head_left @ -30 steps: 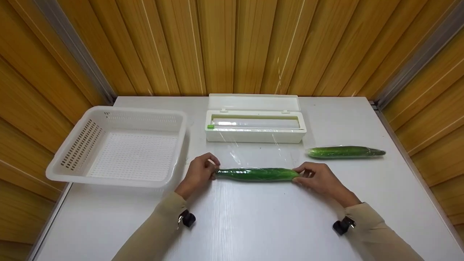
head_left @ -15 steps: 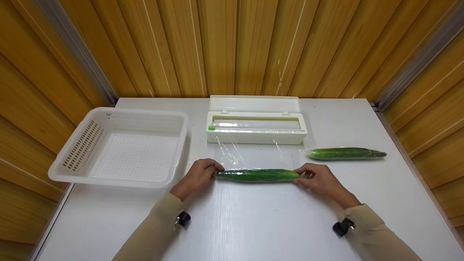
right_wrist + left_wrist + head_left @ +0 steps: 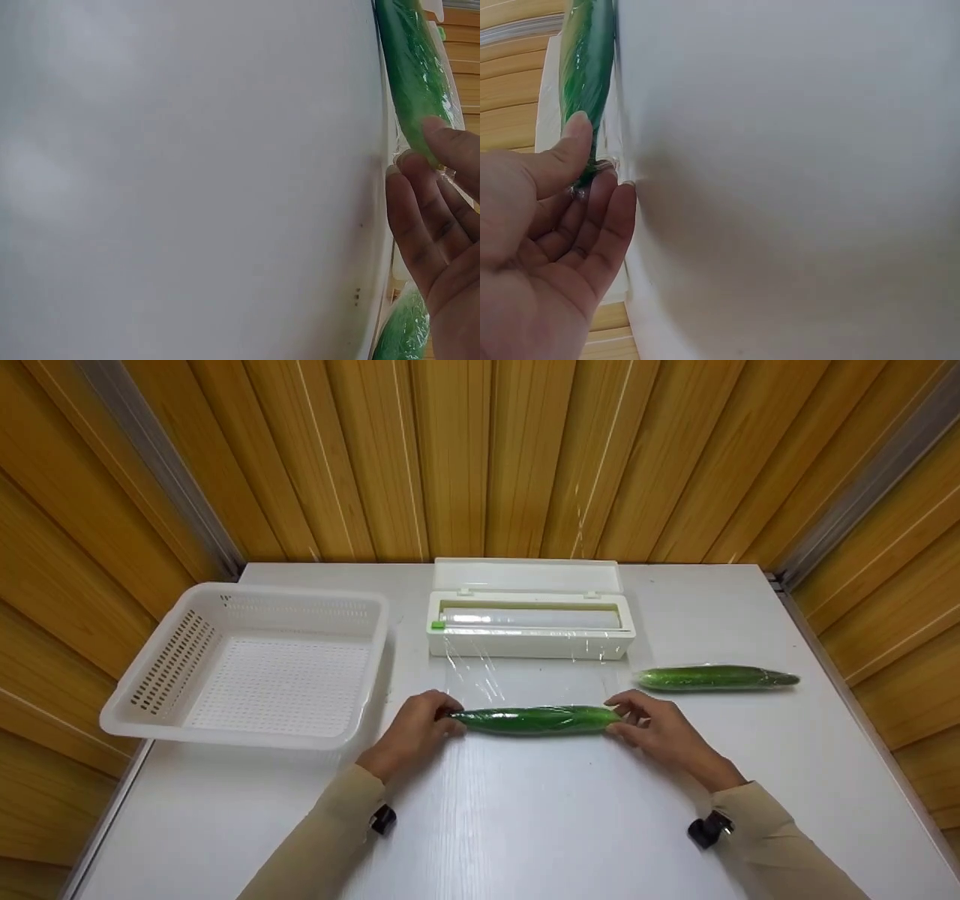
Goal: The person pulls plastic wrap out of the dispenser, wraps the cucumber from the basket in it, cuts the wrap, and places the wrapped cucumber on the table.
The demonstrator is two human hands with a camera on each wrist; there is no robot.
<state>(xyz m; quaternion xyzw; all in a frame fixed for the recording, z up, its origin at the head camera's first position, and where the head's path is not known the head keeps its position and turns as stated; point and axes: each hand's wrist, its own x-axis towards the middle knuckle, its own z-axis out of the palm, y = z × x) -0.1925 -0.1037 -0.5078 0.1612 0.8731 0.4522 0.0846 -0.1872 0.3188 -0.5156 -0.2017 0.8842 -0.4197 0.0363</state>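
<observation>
A green cucumber (image 3: 536, 720) in clear cling film lies crosswise between both hands. My left hand (image 3: 416, 729) pinches its dark left end; in the left wrist view the thumb lies along the wrapped cucumber (image 3: 589, 67) with the fingers curled behind its tip. At the paler right end, my right hand (image 3: 661, 733) holds it between thumb and fingers, as the right wrist view shows on the cucumber (image 3: 412, 75). A sheet of cling film (image 3: 532, 679) stretches from the cucumber back to the white dispenser box (image 3: 529, 645), whose lid stands open over the film roll (image 3: 532, 619).
A second wrapped cucumber (image 3: 718, 677) lies on the white table (image 3: 525, 825) at the right. An upright white perforated basket (image 3: 352, 742) stands at the left. A green slider (image 3: 438, 625) sits at the box's left front. Wood-patterned walls (image 3: 480, 457) enclose the table's back and sides.
The left hand has shifted its fingers at the cucumber's left end and moved slightly right. The cucumber has turned a little within the film; the right hand's fingers have shifted slightly.
</observation>
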